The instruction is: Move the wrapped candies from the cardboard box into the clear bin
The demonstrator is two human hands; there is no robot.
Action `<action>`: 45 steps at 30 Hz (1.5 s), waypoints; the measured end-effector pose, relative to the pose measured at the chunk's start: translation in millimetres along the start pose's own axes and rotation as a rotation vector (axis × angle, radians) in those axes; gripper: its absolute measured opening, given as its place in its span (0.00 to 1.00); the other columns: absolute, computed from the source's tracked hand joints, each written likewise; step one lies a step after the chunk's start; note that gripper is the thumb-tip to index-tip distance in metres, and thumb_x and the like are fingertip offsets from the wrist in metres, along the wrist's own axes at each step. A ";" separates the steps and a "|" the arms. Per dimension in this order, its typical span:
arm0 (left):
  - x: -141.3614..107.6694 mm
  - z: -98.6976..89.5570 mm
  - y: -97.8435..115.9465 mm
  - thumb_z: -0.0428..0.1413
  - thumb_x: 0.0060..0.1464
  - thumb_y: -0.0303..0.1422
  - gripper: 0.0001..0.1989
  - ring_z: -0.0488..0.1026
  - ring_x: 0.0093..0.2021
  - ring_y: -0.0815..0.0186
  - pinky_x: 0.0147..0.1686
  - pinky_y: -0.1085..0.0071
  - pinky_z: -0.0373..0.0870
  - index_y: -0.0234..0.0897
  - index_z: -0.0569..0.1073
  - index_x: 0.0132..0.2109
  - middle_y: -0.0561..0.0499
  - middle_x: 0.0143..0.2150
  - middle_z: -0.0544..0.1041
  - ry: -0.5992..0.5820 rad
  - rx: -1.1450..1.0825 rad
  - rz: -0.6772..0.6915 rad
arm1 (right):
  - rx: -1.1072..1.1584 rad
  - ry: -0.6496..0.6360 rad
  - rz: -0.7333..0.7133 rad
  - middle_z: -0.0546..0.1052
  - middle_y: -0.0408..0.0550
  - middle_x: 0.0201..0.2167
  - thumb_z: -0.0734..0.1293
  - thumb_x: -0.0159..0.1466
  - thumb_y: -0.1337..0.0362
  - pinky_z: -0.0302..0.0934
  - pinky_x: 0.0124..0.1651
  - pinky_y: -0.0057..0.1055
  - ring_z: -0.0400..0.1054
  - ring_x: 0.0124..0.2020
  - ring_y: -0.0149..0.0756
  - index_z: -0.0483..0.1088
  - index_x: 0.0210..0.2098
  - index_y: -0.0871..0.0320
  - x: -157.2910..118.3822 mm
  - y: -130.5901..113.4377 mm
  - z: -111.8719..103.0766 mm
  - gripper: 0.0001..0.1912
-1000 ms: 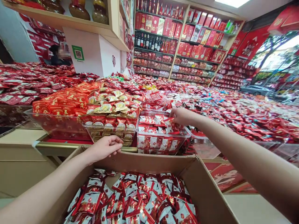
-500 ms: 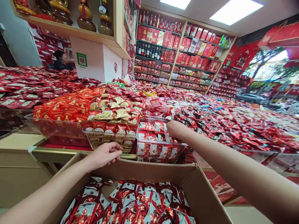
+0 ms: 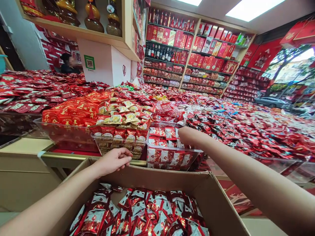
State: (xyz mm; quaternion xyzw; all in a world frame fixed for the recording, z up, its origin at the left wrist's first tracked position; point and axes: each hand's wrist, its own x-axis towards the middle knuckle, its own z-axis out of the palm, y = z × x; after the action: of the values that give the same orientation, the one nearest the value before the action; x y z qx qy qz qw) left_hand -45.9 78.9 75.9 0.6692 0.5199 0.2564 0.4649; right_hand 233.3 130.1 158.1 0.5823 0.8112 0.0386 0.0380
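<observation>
Our right hand (image 3: 188,136) has tipped down into the clear tub (image 3: 177,149) since a second ago — fingers now hidden.
We judge we are laying its packets (image 3: 170,133) in rows; whether that grip holds one, we cannot tell. Our left hand (image 3: 115,161), loosely curled and seemingly bare, is at the edge of the cardboard box (image 3: 157,177). Next calls for a light touch — rows kept straight.

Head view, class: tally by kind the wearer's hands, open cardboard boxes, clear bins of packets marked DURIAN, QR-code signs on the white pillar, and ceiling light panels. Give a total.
Hands, left hand and right hand: 2
Open cardboard box: 1
Clear durian-packet bin: 1
QR-code sign: 1
Ceiling light panels: 2
Total: 7
</observation>
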 end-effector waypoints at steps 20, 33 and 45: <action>1.3 12.0 1.8 0.50 0.47 0.38 0.12 0.62 0.20 0.75 0.19 0.79 0.60 0.34 0.66 0.36 0.54 0.23 0.69 0.003 0.111 0.044 | 0.298 -0.395 -0.139 0.72 0.61 0.37 0.61 0.51 0.70 0.56 0.38 0.34 0.65 0.40 0.46 0.65 0.42 0.65 -85.1 -75.8 206.3 0.17; -30.3 13.1 29.8 0.50 0.46 0.40 0.17 0.70 0.31 0.68 0.23 0.78 0.64 0.37 0.66 0.44 0.50 0.37 0.73 -0.480 0.194 -0.078 | 1.350 -0.466 -0.180 0.70 0.42 0.19 0.61 0.54 0.57 0.52 0.20 0.21 0.65 0.20 0.26 0.64 0.33 0.62 -85.5 -90.4 125.9 0.13; -35.0 53.2 35.5 0.46 0.49 0.41 0.15 0.66 0.21 0.72 0.18 0.80 0.56 0.34 0.68 0.33 0.56 0.22 0.68 -0.424 0.192 0.023 | 1.644 -0.188 -0.173 0.70 0.44 0.28 0.64 0.52 0.58 0.58 0.29 0.24 0.63 0.28 0.26 0.63 0.35 0.61 -93.7 -94.2 104.6 0.14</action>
State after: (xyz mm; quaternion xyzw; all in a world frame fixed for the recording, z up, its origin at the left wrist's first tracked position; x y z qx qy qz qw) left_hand 2.8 26.3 89.2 0.7551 0.4248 0.0646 0.4952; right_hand 185.6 13.2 45.7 0.3607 0.6162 -0.6180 -0.3291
